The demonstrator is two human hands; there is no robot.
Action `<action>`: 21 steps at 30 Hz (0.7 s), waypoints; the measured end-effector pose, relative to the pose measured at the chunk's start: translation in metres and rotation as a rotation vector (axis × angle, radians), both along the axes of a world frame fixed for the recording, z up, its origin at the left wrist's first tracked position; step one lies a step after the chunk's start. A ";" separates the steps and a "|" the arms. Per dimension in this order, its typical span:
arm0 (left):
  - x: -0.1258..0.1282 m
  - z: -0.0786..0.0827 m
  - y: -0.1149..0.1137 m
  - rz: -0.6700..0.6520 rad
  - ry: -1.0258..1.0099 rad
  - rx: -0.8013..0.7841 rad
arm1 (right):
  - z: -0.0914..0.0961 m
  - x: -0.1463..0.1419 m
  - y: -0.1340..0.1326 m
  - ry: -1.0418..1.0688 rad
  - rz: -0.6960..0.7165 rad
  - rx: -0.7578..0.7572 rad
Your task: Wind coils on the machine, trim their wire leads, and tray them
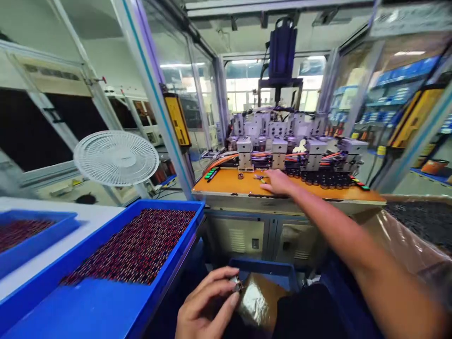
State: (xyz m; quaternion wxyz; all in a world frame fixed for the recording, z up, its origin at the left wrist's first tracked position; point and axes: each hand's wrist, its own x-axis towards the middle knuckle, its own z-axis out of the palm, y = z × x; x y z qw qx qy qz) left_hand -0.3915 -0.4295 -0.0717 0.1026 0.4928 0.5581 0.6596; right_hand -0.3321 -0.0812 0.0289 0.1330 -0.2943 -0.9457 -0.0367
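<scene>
My left hand (208, 303) is low in the middle of the head view, its thumb and fingers closed on a small round metal part (236, 283). The fingers cover much of that part. Stretched forward over the orange benchtop (226, 184), my right hand (279, 182) is at a small pair of pliers (261, 178). Its thumb and forefinger are apart on either side of the handles; whether they touch them I cannot tell. One small round part (240, 176) stands to the left of the pliers. Several dark round parts (328, 181) are grouped to the right of my right hand.
Behind the benchtop stands a machine with several metal blocks (278, 153). A blue tray (176, 203) of small dark red pieces is at left, near a white fan guard (116, 157). A blue bin (278, 268) sits below; a plastic-lined box (399, 230) is at right.
</scene>
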 end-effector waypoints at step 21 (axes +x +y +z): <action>0.012 -0.003 -0.011 -0.072 -0.293 -0.015 | -0.147 0.169 -0.179 0.379 0.337 -0.270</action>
